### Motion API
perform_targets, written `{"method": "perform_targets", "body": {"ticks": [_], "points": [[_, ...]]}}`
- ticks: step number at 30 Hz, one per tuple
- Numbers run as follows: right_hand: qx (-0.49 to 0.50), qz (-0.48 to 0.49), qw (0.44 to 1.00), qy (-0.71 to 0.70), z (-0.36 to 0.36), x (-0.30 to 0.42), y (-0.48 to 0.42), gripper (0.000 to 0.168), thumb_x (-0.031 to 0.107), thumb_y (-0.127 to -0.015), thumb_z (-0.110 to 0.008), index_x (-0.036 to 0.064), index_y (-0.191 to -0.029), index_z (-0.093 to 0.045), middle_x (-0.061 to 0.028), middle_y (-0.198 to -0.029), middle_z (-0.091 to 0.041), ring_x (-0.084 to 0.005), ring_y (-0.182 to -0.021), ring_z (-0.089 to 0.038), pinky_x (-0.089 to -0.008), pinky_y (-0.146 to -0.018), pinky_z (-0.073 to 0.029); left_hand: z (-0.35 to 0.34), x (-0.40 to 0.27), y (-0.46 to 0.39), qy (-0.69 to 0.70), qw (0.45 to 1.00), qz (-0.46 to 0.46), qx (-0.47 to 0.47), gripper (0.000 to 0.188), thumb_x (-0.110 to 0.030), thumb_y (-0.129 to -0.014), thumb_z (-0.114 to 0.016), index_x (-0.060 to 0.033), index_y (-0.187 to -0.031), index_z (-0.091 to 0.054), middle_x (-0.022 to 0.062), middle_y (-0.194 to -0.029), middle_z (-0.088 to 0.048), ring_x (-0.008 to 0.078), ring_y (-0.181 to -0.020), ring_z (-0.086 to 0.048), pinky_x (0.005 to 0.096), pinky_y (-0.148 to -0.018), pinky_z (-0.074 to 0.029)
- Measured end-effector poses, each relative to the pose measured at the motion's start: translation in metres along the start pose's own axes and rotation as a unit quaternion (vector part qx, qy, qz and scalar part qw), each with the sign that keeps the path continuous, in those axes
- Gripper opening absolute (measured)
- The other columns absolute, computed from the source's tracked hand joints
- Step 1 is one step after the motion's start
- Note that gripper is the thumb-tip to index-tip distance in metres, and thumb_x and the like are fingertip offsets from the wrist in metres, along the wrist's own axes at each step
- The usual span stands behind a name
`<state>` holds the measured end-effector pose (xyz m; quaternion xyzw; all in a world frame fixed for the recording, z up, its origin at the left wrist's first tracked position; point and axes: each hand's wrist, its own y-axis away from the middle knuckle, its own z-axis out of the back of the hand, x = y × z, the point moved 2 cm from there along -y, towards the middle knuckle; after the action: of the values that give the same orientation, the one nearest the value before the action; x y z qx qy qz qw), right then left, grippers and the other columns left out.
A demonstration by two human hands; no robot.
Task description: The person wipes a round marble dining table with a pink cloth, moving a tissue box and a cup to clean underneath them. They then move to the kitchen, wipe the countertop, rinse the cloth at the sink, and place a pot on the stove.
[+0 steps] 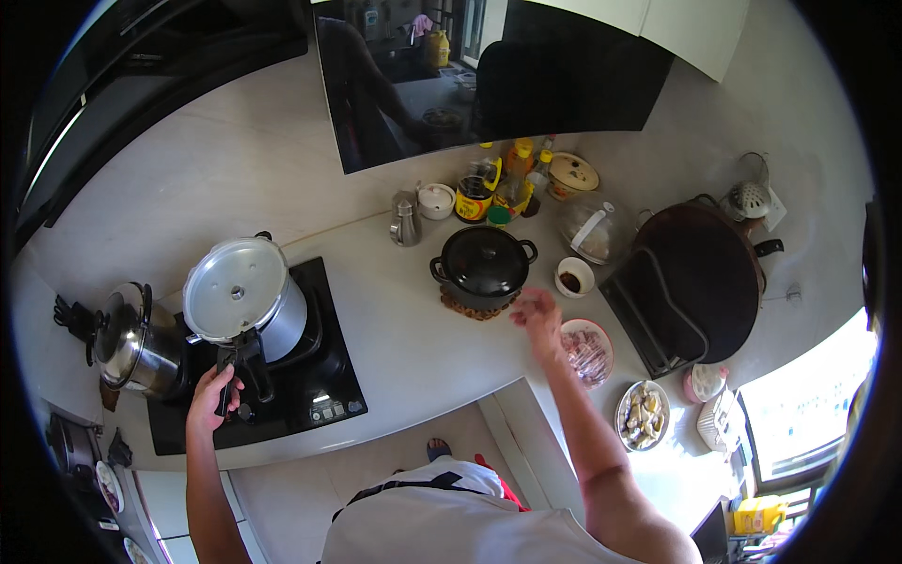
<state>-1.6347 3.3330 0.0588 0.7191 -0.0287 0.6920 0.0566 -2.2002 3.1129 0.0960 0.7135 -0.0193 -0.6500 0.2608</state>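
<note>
My left hand [209, 400] grips a black handle of the aluminium pressure cooker [284, 326]. Its round lid [236, 285] lies over the body, with the two long handles slightly out of line. Underneath is a black glass cooktop [331, 395]. On the right, my right hand [539, 317] is blurred, its fingers apart and nothing visible in them. It hovers beside a black lidded pot [486, 262] on a brown trivet [478, 310]. A red-rimmed bowl of meat [587, 352], apparently under plastic wrap, is just right of that wrist.
A steel stockpot [144, 352] stands left of the cooktop. Sauce bottles [476, 197] and a metal moka pot [406, 220] line the wall. Rightward are a small cup of dark liquid [574, 277], a large wok [694, 282] on a rack and an oval dish of food [643, 416].
</note>
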Motion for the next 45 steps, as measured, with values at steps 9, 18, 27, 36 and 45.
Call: {"method": "perform_targets", "body": {"ticks": [9, 18, 27, 36, 45], "points": [[0.163, 0.036, 0.986, -0.008, -0.08, 0.036, -0.008, 0.024, 0.019, -0.095, -0.057, 0.002, -0.113, -0.058, -0.008, -0.09, -0.066, -0.0133, -0.071, -0.063, -0.0257, -0.061, -0.051, -0.014, 0.003, 0.021, 0.076, 0.996, 0.028, -0.024, 0.021, -0.026, -0.091, -0.063, -0.008, -0.098, -0.054, 0.0051, -0.074, -0.058, 0.0128, -0.049, -0.053, 0.0232, -0.039, -0.037], [0.544, -0.299, 0.781, -0.075, -0.246, 0.039, 0.094, 0.048, 0.04, -0.096, -0.054, 0.0, -0.123, -0.053, -0.0164, -0.102, -0.066, -0.0275, -0.091, -0.066, -0.0397, -0.081, -0.054, -0.041, 0.003, 0.022, 0.146, 0.986, 0.084, -0.011, 0.027, -0.025, -0.089, -0.067, -0.0068, -0.103, -0.053, 0.0066, -0.081, -0.058, 0.0177, -0.064, -0.061, 0.0239, -0.045, -0.042], [0.562, -0.309, 0.757, -0.122, -0.312, 0.051, 0.121, 0.039, 0.035, -0.096, -0.053, 0.001, -0.115, -0.055, -0.0155, -0.1, -0.067, -0.0261, -0.084, -0.067, -0.0385, -0.073, -0.056, -0.066, 0.011, 0.008, 0.105, 0.994, 0.011, -0.01, 0.033, -0.034, -0.086, -0.07, -0.0076, -0.081, -0.051, -0.0009, -0.06, -0.048, 0.0068, -0.043, -0.042, 0.0224, -0.038, -0.031], [0.453, -0.156, 0.878, -0.009, -0.261, 0.034, 0.114, 0.053, 0.031, -0.095, -0.053, 0.0, -0.136, -0.038, -0.0205, -0.107, -0.062, -0.025, -0.08, -0.065, -0.0351, -0.068, -0.055, -0.112, 0.052, 0.065, 0.253, 0.966, -0.023, -0.044, 0.036, -0.022, -0.082, -0.074, -0.0057, -0.095, -0.045, 0.0016, -0.063, -0.049, 0.0073, -0.041, -0.042, 0.0253, -0.036, -0.034], [0.493, 0.014, 0.867, 0.067, -0.254, 0.016, 0.212, 0.064, -0.001, -0.086, -0.057, 0.003, -0.144, -0.031, -0.0203, -0.12, -0.054, -0.0173, -0.087, -0.062, -0.0294, -0.069, -0.055, -0.085, 0.088, 0.185, 0.251, 0.968, 0.002, -0.021, 0.034, -0.02, -0.084, -0.071, -0.004, -0.101, -0.046, 0.0012, -0.065, -0.049, 0.0068, -0.039, -0.043, 0.0252, -0.035, -0.037]]}}
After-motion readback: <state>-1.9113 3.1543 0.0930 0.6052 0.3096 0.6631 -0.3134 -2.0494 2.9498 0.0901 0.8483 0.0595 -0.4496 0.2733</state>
